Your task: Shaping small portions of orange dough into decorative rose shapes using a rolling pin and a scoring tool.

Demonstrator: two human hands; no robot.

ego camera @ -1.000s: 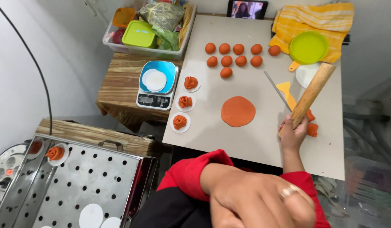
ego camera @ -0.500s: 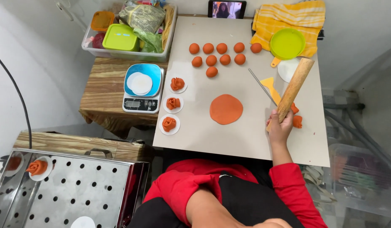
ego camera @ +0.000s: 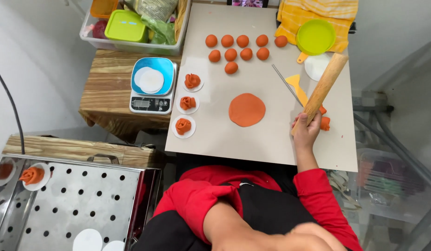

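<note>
The right hand (ego camera: pixel 305 131) had its grip closed around the near end of the wooden rolling pin (ego camera: pixel 321 90), which tilted up over the bench (ego camera: pixel 271 139). A flat orange dough circle (ego camera: pixel 246 109) lay just left. The left hand's grip could not be seen.

orange dough balls (ego camera: pixel 236 47), orange flat dough (ego camera: pixel 246 109), tan rolling pin (ego camera: pixel 320 91), red sleeve (ego camera: pixel 318 200), green plate (ego camera: pixel 315 36), yellow striped cloth (ego camera: pixel 290 18), blue scale (ego camera: pixel 152 86).

The right hand (ego camera: pixel 306 131) grips a wooden rolling pin (ego camera: pixel 321 90) beside a flat orange dough disc (ego camera: pixel 246 109).
</note>
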